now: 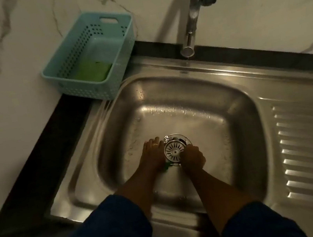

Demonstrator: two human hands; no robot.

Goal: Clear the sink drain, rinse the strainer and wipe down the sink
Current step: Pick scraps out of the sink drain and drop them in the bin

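Strainer: the round metal strainer [174,150] sits tipped up over the drain hole, in the middle of the sink floor, a bit nearer the front wall.
Right hand: the right hand [193,157] is curled tight on the strainer's right edge and holds it.
Left hand: the left hand [154,153] lies flat on the sink floor, fingers close together, touching the strainer's left side. I cannot tell if it grips anything.
Green bit: a small green thing [167,168] peeks out between the 2 hands, just below the strainer. It is too small to name.
Sink: the steel sink [238,109] looks wet, with drops on its back wall.
Tap: the tap [192,12] stands at the back edge. No water shows coming out.
Basket: a blue basket [120,48] sits at the back left corner of the counter, with a green pad [91,72] inside.
What could go wrong: wet metal is slippery, so I think the strainer could slide from the fingers and clang down. Bits of dirt could drop into the open drain hole if it tips too far. The green bit could wash down too.
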